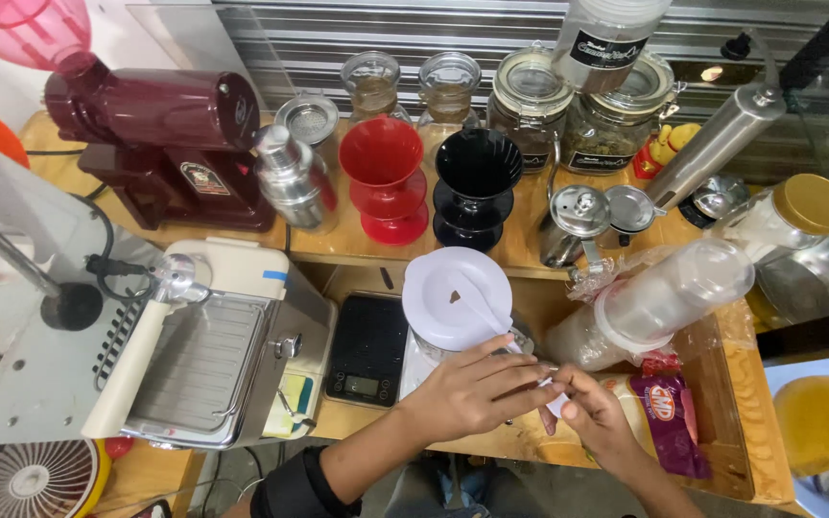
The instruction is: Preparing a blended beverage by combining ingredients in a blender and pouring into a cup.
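Looking down from head view: both hands meet at counter's front edge. Left hand (pixel 472 393) fingers extended, pinching small white item (pixel 556 403) against right hand (pixel 592 414), which is curled narrow on same piece; item mostly hidden, kind unclear. White round lid (pixel 455 297) on container sits just beyond left hand, touching fingertips' far side; left hand nearer. Black scale (pixel 368 350) just left of lid. Sleeve of plastic cups (pixel 659 302) lies diagonally, right of lid.
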